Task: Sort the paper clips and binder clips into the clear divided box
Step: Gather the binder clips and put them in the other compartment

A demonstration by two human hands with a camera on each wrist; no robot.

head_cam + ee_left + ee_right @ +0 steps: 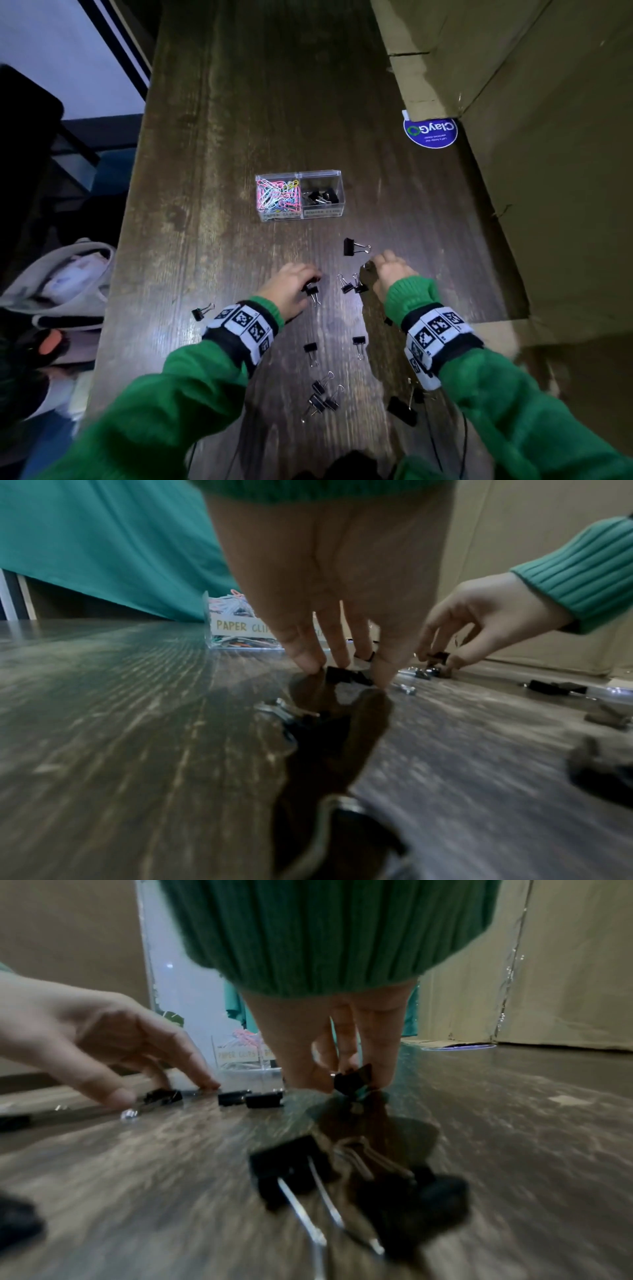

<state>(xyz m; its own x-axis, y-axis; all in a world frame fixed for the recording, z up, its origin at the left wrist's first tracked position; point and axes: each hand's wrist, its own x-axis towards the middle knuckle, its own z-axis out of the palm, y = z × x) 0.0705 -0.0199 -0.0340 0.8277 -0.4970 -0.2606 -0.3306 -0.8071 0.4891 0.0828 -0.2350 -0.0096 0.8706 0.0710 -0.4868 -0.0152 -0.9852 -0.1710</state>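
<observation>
Both hands low, each to lift one stray: left hand (291, 287) fingertips closing around a binder clip (311, 291), right hand (390, 270) pinching another clip (352, 1081), bound for the box (299, 216) at 12 o'clock.

Left hand (329, 588) hides the box's second label (320, 637).

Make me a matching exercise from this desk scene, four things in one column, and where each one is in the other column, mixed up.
Things:
1. coloured paper clips
2. round blue sticker
3. left hand
4. largest loose binder clip

Places:
A. lying just in front of the clear divided box
B. left compartment of the box
C. on a small binder clip on the wooden desk
D. by the cardboard box, far right

Pairs: 1-B, 2-D, 3-C, 4-A
</observation>
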